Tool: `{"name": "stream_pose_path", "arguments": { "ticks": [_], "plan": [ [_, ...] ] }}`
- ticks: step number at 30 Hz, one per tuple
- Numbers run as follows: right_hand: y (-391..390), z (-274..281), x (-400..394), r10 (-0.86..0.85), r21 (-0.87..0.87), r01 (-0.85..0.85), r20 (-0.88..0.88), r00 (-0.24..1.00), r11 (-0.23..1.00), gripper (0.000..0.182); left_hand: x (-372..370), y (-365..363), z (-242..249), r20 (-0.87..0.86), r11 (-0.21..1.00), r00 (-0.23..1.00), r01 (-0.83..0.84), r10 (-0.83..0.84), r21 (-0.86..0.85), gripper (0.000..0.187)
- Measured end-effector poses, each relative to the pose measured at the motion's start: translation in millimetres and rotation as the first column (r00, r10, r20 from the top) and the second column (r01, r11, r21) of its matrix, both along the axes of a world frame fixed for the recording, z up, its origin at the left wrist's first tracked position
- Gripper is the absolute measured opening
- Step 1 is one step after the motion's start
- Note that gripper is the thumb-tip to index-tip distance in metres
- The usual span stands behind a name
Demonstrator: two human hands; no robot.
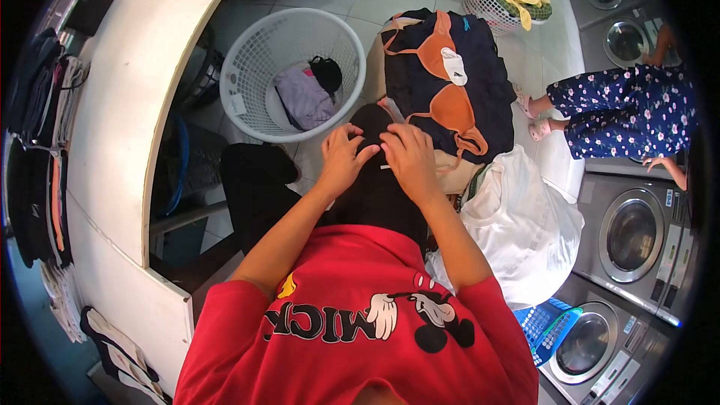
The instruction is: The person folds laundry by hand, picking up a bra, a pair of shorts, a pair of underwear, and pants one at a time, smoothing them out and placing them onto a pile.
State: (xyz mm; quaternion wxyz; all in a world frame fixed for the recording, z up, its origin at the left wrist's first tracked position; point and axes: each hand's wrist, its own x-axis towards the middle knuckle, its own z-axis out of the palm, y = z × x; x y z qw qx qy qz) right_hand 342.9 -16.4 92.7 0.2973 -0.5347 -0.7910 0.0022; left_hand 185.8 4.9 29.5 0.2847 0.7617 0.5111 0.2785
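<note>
Both hands meet over a black cloth (373, 124) lying along the lap in the middle of the view. My left hand (346, 156) has its fingers curled onto the cloth's left edge. On the right edge, my right hand (407, 151) pinches the same cloth, its thumb and fingers bent. Just beyond, a dark navy cloth (487, 82) bears an orange bra (450, 109) and a white sock (453, 66). At the left stands a white laundry basket (292, 26) with a grey-lilac garment (304, 101) and a black item (326, 75) inside.
White garments (517, 225) are heaped at the right. Another basket (491, 13) holds yellow and green clothes. A person in flowered trousers (622, 112) stands by the washing machines (634, 236). A pale tabletop (127, 105) runs along the left, with folded clothes (37, 202) beyond it.
</note>
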Motion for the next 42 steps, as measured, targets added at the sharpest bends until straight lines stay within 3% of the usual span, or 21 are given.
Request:
{"name": "stream_pose_path", "arguments": {
  "ticks": [3, 5, 9, 10, 11, 12, 14, 15, 18, 21, 24, 26, 27, 29, 31, 33, 35, 37, 38, 40, 42],
  "plan": [
    [-11, -7, 0, 0.086, -0.116, -0.085, 0.005, 0.996, 0.990, 0.027, 3, 5, -4, -0.007, 1.000, 1.000, -0.011, 0.011, -0.026, 0.036],
    [-17, -16, -2, 0.065, -0.108, -0.062, 0.030, 0.997, 0.992, 0.032, 7, 11, -1, -0.014, 0.967, 0.997, -0.078, 0.077, -0.244, 0.038],
    [-18, -32, -3, -0.018, -0.049, 0.026, 0.158, 0.987, 0.998, 0.043, 12, 9, -6, -0.030, 0.955, 0.987, -0.162, 0.160, -0.249, 0.038],
    [-17, -33, -2, -0.053, -0.055, 0.064, 0.183, 0.982, 0.996, 0.045, 15, 5, -9, 0.195, 0.909, 0.911, -0.302, 0.364, -0.286, 0.040],
    [-16, -33, 0, -0.056, -0.053, 0.067, 0.184, 0.981, 0.996, 0.045, 17, 1, -12, 0.397, 0.838, 0.745, -0.414, 0.536, -0.356, 0.043],
    [-15, -34, 3, -0.089, -0.136, 0.106, 0.125, 0.988, 0.985, 0.045, 17, -7, -15, 0.399, 0.840, 0.746, -0.410, 0.533, -0.355, 0.043],
    [-12, -34, 5, -0.129, -0.224, 0.140, 0.066, 0.989, 0.964, 0.045, 12, -25, 20, 0.380, 0.550, 0.627, -0.094, 0.680, -0.830, 0.044],
    [-10, -32, 4, -0.144, -0.269, 0.148, 0.037, 0.989, 0.952, 0.045, 17, -32, 14, 0.438, 0.563, 0.666, 0.033, 0.604, -0.826, 0.046],
    [-5, -37, -3, -0.164, -0.264, 0.155, -0.014, 0.986, 0.952, 0.044, 37, -30, 9, 0.515, 0.697, 0.667, -0.007, 0.538, -0.717, 0.045],
    [-3, -42, -16, -0.205, -0.183, 0.191, -0.061, 0.977, 0.964, 0.044, 42, -17, 14, 0.315, 0.822, 0.833, -0.257, 0.455, -0.508, 0.044],
    [-3, -38, -30, -0.255, -0.135, 0.238, -0.120, 0.960, 0.962, 0.043, 41, -14, -10, 0.365, 0.815, 0.771, -0.326, 0.522, -0.479, 0.026],
    [-2, -32, -39, -0.279, -0.142, 0.254, -0.189, 0.942, 0.957, 0.041, 32, -13, -7, 0.538, 0.700, 0.515, -0.188, 0.668, -0.689, 0.018],
    [0, -33, -41, -0.278, -0.138, 0.254, -0.189, 0.942, 0.957, 0.041, 28, -11, -6, 0.542, 0.703, 0.514, -0.187, 0.666, -0.686, 0.018],
    [3, -36, -44, -0.279, -0.160, 0.239, -0.320, 0.905, 0.958, 0.040, 18, -8, 7, 0.553, 0.552, 0.236, 0.078, 0.799, -0.830, 0.012],
    [4, -40, -42, -0.295, -0.223, 0.223, -0.382, 0.875, 0.949, 0.039, 11, -7, 13, 0.564, 0.542, 0.145, 0.165, 0.813, -0.824, 0.013],
    [5, -44, -42, -0.406, -0.396, 0.204, -0.536, 0.740, 0.895, 0.037, 3, -6, 12, 0.662, 0.588, 0.079, 0.389, 0.745, -0.709, 0.016],
    [4, -48, -44, -0.444, -0.449, 0.193, -0.563, 0.696, 0.872, 0.035, 2, -5, 24, 0.665, 0.594, 0.112, 0.360, 0.738, -0.720, 0.015],
    [3, -57, -47, -0.508, -0.538, -0.119, -0.835, 0.212, 0.835, 0.037, 0, -5, 23, 0.667, 0.600, 0.148, 0.328, 0.730, -0.729, 0.015],
    [3, -54, -48, -0.508, -0.538, -0.119, -0.835, 0.213, 0.834, 0.037, -3, -4, 13, 0.700, 0.635, 0.205, 0.307, 0.684, -0.709, 0.015],
    [-1, -46, -48, -0.647, -0.535, -0.380, -0.705, -0.292, 0.755, 0.039, -5, -5, 2, 0.729, 0.670, 0.258, 0.286, 0.635, -0.685, 0.016],
    [-7, -47, -48, -0.667, -0.490, -0.471, -0.654, -0.358, 0.733, 0.038, -7, -5, -2, 0.761, 0.725, 0.262, 0.238, 0.593, -0.647, 0.017]
  ]
}}
